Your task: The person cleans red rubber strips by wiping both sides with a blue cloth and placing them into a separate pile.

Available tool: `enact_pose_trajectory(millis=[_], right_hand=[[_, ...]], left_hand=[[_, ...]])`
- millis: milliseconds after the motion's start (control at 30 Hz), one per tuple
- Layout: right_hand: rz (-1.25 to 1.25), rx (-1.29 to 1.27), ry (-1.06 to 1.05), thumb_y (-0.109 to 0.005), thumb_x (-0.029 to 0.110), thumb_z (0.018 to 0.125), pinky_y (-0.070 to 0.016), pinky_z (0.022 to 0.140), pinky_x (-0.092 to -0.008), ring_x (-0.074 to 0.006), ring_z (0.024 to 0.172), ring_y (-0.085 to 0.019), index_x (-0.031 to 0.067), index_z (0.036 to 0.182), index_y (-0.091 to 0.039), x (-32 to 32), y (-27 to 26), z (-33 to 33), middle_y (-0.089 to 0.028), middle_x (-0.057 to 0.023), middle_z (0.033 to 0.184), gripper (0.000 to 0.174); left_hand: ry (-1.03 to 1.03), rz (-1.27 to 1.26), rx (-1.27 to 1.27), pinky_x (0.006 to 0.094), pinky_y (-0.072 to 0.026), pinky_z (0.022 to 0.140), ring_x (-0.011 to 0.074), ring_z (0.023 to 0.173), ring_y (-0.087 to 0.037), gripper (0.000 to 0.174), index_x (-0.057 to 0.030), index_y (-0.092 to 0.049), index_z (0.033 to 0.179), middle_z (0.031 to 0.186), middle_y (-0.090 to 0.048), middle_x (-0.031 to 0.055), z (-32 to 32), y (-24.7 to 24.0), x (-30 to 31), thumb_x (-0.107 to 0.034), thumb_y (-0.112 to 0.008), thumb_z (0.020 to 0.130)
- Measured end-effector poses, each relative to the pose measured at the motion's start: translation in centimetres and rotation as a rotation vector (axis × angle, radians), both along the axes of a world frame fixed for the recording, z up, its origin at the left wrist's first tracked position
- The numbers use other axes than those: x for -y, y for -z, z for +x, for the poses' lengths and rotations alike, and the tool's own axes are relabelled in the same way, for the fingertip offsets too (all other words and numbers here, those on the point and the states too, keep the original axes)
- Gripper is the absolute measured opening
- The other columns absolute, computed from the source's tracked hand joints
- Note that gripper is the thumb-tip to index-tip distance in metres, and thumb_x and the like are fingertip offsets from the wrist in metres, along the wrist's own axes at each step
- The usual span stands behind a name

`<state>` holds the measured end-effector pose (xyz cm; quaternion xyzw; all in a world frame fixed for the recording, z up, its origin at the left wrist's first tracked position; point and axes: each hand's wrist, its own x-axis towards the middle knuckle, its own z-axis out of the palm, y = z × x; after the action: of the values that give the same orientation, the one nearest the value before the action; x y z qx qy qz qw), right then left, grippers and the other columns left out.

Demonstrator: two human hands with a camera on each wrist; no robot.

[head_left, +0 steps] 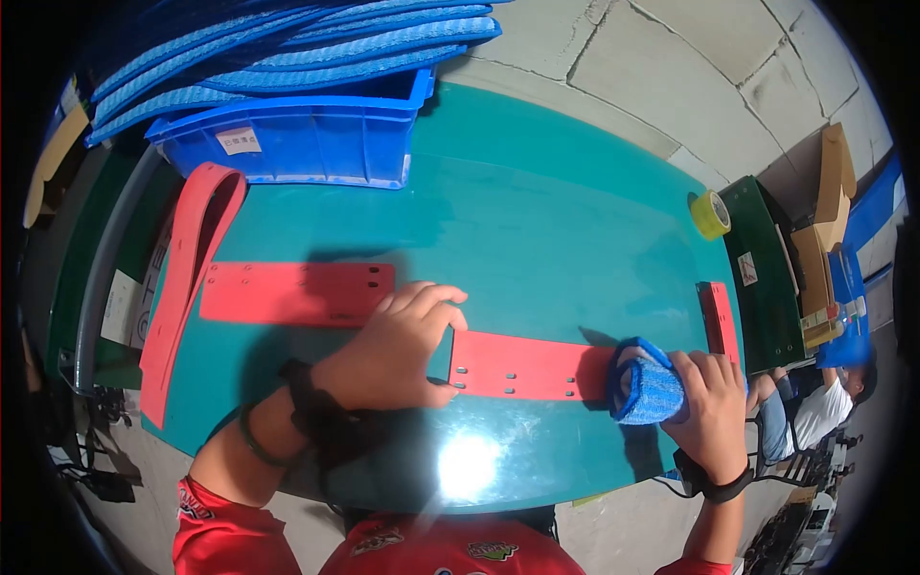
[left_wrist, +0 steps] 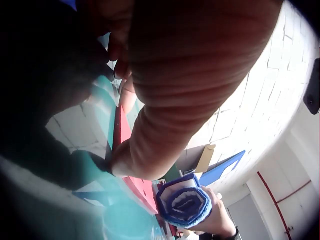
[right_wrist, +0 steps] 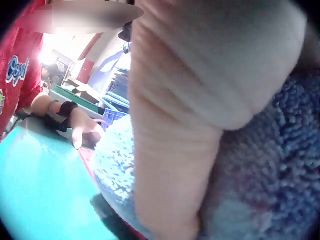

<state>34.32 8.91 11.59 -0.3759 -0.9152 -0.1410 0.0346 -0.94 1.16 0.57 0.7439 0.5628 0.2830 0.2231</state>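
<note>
A red strip [head_left: 517, 366] with several slots lies lengthwise on the green table. At its left end my left hand [head_left: 398, 331] holds it by the corners, index finger at the far edge and thumb at the near one. My right hand [head_left: 709, 407] grips a rolled blue cloth [head_left: 647, 388], which sits over the strip's right part and hides it. In the left wrist view the roll's spiral end [left_wrist: 184, 206] faces the camera. The cloth's fuzzy side [right_wrist: 117, 165] fills much of the right wrist view. Left of my left hand lies another slotted red strip [head_left: 287, 293].
A looped red strip [head_left: 182, 287] lies at the table's left edge. Behind it stands a blue bin [head_left: 316, 144] under stacked blue pads [head_left: 355, 57]. A yellow tape roll [head_left: 710, 214] and a small red piece [head_left: 719, 321] sit at the right edge. A seated person [head_left: 815, 412] is beyond.
</note>
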Motion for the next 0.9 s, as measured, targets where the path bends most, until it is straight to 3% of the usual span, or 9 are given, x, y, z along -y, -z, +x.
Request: enact_pose_trajectory(millis=[167,367,467,533,767,800,867,900], right_hand=[[-0.151,-0.074,-0.149,-0.080,0.011,0.054,-0.0448,0.083,-0.0423,-0.0320,0.098,-0.059,0.0109,0.126,-0.058,1.4,-0.1,-4.0,-0.062,-0.0112,0.111,0.076],[-0.091,0.005,-0.370,-0.060,0.011,0.079,-0.0445,0.083,-0.0378,-0.0253,0.102,-0.059,0.0187,0.130,-0.058,1.9,1.7,-8.6,-0.062,-0.0083,0.110,0.052],[-0.183,-0.071,-0.259,-0.082,0.016,0.061,-0.0452,0.083,-0.0414,-0.0287,0.101,-0.060,0.0161,0.129,-0.059,1.1,0.8,-6.7,-0.063,-0.0102,0.112,0.071],[-0.170,-0.099,-0.169,-0.089,0.018,0.050,-0.0455,0.085,-0.0431,-0.0308,0.100,-0.060,0.0130,0.126,-0.061,0.3,1.0,-4.0,-0.063,-0.0111,0.112,0.081],[-0.076,-0.151,0.173,-0.083,0.010,0.053,-0.0481,0.087,-0.0449,-0.0385,0.099,-0.059,0.0036,0.120,-0.059,-0.9,0.9,4.3,-0.063,-0.0178,0.105,0.072],[-0.081,-0.193,0.235,-0.084,0.010,0.056,-0.0509,0.088,-0.0419,-0.0338,0.100,-0.063,0.0009,0.126,-0.055,-0.8,0.7,5.3,-0.065,-0.0165,0.108,0.077],[-0.470,-0.825,0.378,-0.087,0.013,0.061,-0.0519,0.092,-0.0385,-0.0271,0.104,-0.065,-0.0012,0.132,-0.049,-0.3,0.4,5.6,-0.065,-0.0148,0.112,0.081],[-0.651,-1.001,0.419,-0.088,0.016,0.065,-0.0516,0.094,-0.0362,-0.0233,0.107,-0.064,-0.0028,0.136,-0.044,-0.2,0.5,6.7,-0.063,-0.0134,0.116,0.086]], left_hand=[[0.007,0.040,-0.004,0.0508,-0.0352,0.110,0.0381,0.134,-0.042,0.058,-0.0078,-0.058,0.115,0.139,-0.048,0.0152,0.2,0.2,-0.1,-0.025,-0.082,0.064],[0.039,0.065,0.005,0.0493,-0.0362,0.110,0.0388,0.132,-0.044,0.061,-0.0063,-0.058,0.116,0.138,-0.049,0.0159,-0.3,0.4,-0.2,-0.026,-0.082,0.063],[0.030,0.044,0.007,0.0494,-0.0358,0.111,0.0385,0.133,-0.044,0.062,-0.0062,-0.058,0.116,0.139,-0.048,0.0158,-0.4,0.2,-0.1,-0.028,-0.082,0.063],[0.028,0.039,0.015,0.0491,-0.0353,0.111,0.0383,0.134,-0.043,0.062,-0.0067,-0.058,0.116,0.139,-0.049,0.0155,-0.3,0.2,-0.1,-0.028,-0.083,0.063],[0.044,0.004,0.009,0.0488,-0.0325,0.112,0.0381,0.136,-0.041,0.062,-0.0080,-0.057,0.117,0.142,-0.046,0.0172,-0.1,-0.1,-0.3,-0.028,-0.084,0.064],[0.046,-0.004,0.004,0.0487,-0.0319,0.113,0.0381,0.137,-0.040,0.062,-0.0081,-0.057,0.117,0.143,-0.046,0.0175,-0.1,-0.2,-0.3,-0.028,-0.084,0.064],[0.048,-0.008,-0.003,0.0487,-0.0315,0.113,0.0381,0.137,-0.039,0.064,-0.0082,-0.057,0.117,0.142,-0.046,0.0173,-0.1,-0.4,-0.2,-0.030,-0.085,0.064],[0.049,-0.013,-0.009,0.0487,-0.0312,0.113,0.0381,0.138,-0.038,0.065,-0.0082,-0.056,0.117,0.142,-0.046,0.0171,0.0,-0.5,-0.2,-0.031,-0.086,0.064]])
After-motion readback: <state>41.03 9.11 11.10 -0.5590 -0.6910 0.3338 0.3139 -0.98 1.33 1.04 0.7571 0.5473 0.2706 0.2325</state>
